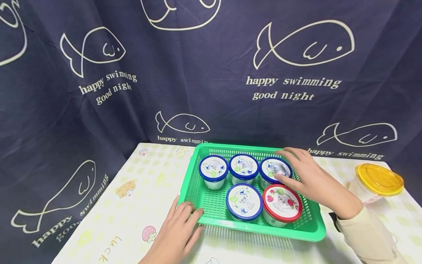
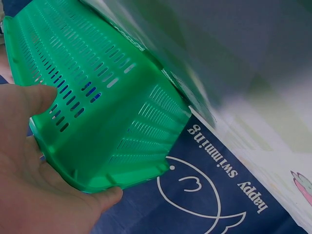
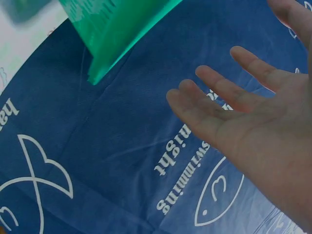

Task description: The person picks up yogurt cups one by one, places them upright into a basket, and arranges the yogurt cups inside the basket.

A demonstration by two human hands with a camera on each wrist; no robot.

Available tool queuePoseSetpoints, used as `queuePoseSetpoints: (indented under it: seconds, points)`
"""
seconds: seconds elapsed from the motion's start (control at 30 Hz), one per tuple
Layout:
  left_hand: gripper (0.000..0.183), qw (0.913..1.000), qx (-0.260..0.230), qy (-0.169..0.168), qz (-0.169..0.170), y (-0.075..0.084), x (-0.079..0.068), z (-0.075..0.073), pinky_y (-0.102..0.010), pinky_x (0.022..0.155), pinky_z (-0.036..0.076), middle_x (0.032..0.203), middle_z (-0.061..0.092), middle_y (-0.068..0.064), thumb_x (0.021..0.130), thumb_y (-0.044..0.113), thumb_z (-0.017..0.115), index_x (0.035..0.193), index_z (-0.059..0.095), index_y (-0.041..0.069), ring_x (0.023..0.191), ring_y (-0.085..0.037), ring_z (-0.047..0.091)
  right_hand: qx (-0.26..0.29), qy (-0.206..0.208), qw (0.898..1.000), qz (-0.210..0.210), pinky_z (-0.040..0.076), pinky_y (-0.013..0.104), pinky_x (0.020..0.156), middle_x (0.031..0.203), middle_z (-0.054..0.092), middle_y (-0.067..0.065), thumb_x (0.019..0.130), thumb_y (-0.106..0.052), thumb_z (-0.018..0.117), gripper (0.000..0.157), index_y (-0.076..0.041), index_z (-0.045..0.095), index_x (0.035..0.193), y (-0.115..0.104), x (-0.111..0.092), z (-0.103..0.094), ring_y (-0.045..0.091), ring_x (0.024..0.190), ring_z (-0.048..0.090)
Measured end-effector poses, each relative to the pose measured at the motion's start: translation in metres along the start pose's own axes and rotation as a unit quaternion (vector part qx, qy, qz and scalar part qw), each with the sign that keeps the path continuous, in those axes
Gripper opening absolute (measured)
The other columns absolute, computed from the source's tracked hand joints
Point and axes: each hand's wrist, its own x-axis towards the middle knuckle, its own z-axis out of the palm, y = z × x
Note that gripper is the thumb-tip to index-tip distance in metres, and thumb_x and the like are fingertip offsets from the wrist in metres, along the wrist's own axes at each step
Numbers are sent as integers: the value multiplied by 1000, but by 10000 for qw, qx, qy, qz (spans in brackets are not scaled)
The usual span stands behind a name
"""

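A green plastic basket (image 1: pixel 247 228) holds several small white tubs with printed lids. Blue lids cover most of them, including a back-right tub (image 1: pixel 276 169), and a red-lidded tub (image 1: pixel 282 205) sits at front right. My left hand (image 1: pixel 179 223) grips the basket's front-left corner; in the left wrist view its thumb (image 2: pixel 41 99) lies against the slotted side wall. Over the basket's right end is my right hand (image 1: pixel 308 176), nearest the back-right blue-lidded tub. The right wrist view shows that hand's fingers spread, holding nothing, apart from the basket's edge (image 3: pixel 105 63).
To the right of the basket stands a clear container with a yellow lid (image 1: pixel 379 179). A patterned cloth (image 1: pixel 132 216) covers the table. Dark blue fabric (image 1: pixel 204 84) with white fish drawings hangs directly behind it.
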Motion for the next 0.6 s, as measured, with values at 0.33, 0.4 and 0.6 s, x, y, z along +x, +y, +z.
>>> queuePoseSetpoints:
  seconds: [0.33,0.4,0.6]
  points:
    - [32,10000,21,-65,-45,1,0,0,-53,104,19,104,48,4,89,33,44,115,54,17,106,-15,41,48,105,9999,104,32,52,93,125,44,10,76,-41,67,62,-12,46,127,8,-10,2,30,118,34]
    - [32,9999,33,-98,-61,1,0,0,-52,105,17,105,48,4,89,33,44,115,54,17,107,-15,41,54,115,9998,121,32,51,93,125,43,10,76,-40,68,62,-12,46,126,10,-13,3,30,118,34]
    - [31,10000,36,-67,-31,1,0,-1,-53,104,18,105,48,4,89,33,44,114,54,17,107,-16,41,96,182,9996,184,33,53,93,125,43,10,75,-38,70,62,-13,46,126,15,-17,2,31,117,34]
